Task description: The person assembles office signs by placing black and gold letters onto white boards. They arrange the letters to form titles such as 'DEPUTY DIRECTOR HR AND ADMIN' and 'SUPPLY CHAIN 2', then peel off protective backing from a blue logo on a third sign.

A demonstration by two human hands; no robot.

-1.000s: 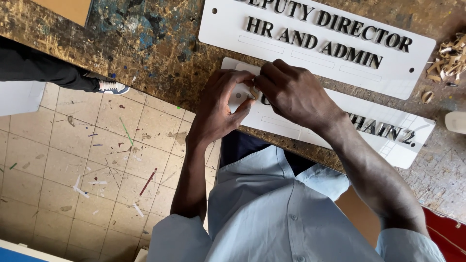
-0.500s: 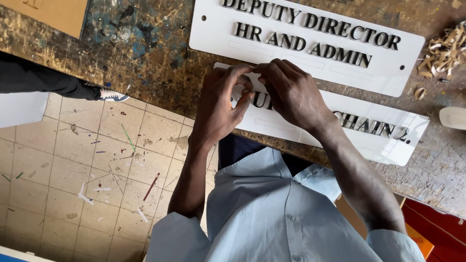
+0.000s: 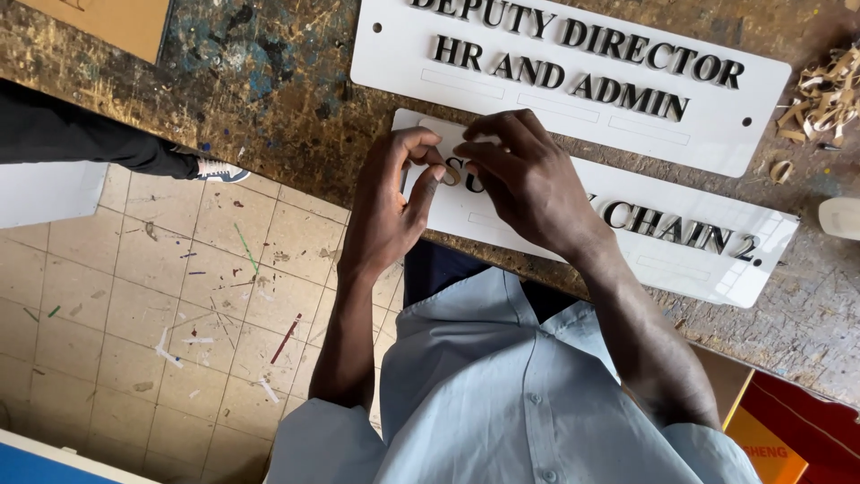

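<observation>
White nameplate (image 3: pixel 627 229) lies flat at the bench edge, black raised letters, left end partly covered. A small dark letter (image 3: pixel 451 176) sits pinched over that left end.

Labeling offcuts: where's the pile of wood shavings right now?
In the head view, the shavings lie at the far right edge of the workbench, just right of the upper white sign and above a white container.

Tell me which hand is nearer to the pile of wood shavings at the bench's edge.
The right hand. It rests on the lower white sign, on the side toward the wood shavings. The left hand is at the sign's opposite end, farther away.
</observation>
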